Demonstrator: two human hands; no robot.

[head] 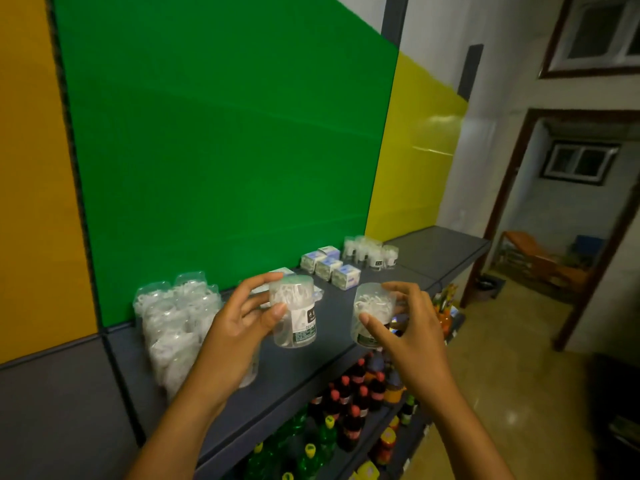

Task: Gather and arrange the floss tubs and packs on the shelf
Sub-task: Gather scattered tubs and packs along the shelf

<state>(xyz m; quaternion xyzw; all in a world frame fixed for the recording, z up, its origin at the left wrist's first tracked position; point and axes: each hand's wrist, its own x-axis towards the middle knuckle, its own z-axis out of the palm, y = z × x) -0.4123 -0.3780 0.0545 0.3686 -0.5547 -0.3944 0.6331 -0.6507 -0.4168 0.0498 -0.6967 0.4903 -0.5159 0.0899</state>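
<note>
I stand at a dark grey shelf [301, 367] with both forearms reaching forward from the bottom of the view, hands raised above the shelf and held apart, each with its own clear floss tub.

My left hand [239, 323] is turned palm inward, fingers curled over the back and top of the left floss tub [294, 311], thumb pressing its front side. The tub is upright, full of white floss picks, with a dark label low on its side.

My right hand [405, 327] grips the right floss tub [372, 315] from the right, thumb across the front, fingers spread and bent around the far side. This tub tilts slightly and sits over the shelf's front edge.

To the left, against the green wall panel [225, 150], a cluster of clear floss packs [176, 320] stands on the shelf, partly hidden behind my left wrist. Farther along the shelf lie small white boxes [329, 266], and beyond them a group of more floss tubs [372, 252].

Below the shelf, a lower tier holds bottles with red and yellow caps [349, 407].
</note>
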